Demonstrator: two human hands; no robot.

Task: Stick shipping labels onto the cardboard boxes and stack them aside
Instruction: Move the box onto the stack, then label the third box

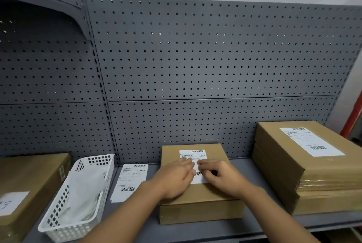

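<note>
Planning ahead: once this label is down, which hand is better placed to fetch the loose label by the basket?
Likely left. The left hand lies left on the box, nearest the loose label; the right hand would cross it.

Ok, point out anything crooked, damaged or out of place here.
Nothing looks damaged or spilled. The label being pressed sits roughly square on the middle box. Only the right stack is slightly uneven, its top box offset from those beneath.

Matt brown cardboard box [199,197] w/ white paper label [193,154]; matt grey metal pegboard [195,56]; white plastic basket [64,229].
</note>
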